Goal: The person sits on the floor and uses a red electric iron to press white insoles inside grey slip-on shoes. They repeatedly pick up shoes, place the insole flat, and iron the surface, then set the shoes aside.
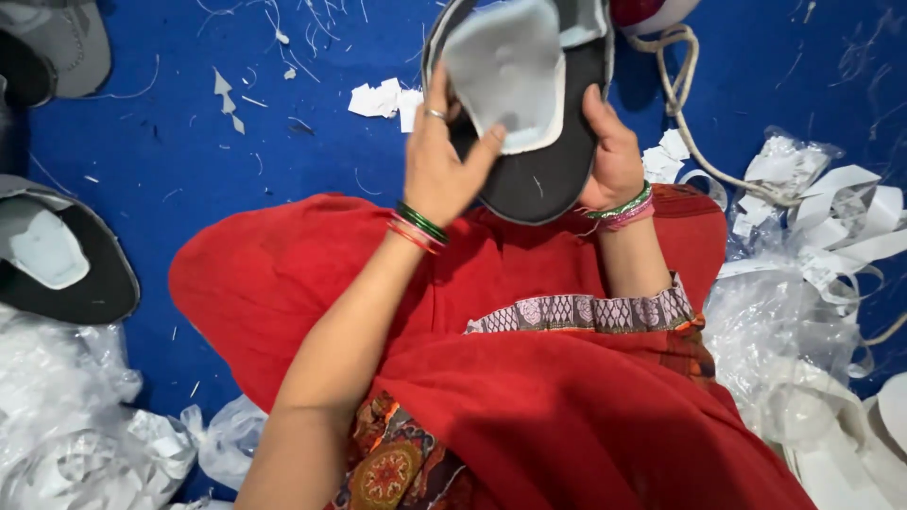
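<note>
— Hands first: left hand (439, 170) closed on the near-left edge of the black sole (539, 184), thumb pressing across onto the white pad (510, 76). Right hand (612, 151) curled round the sole's right edge, fingers hidden behind it.

— So both have a grip. Where is the sole itself?

— Held up in the air over the red lap (491, 312), above the blue mat (189, 161), tilted towards the camera. The pad lies on its upper face and covers most of the far half.

— What might slip?

— My guess is the pad. Only the left thumb bears on it, at one corner; if that thumb drags sideways, the pad could shift off line or wrinkle. Whether it is stuck down I cannot tell.

— And the sole?

— It looks thin and bendy. A hard squeeze from both sides could bow it and lift the pad's edges.

— Anything nearby to worry about?

— White scraps (383, 99) dot the mat and white strips (831, 217) are heaped on the right. A dropped sole could pick up bits. Another sole with a pad (66, 264) lies at left, well apart.
</note>
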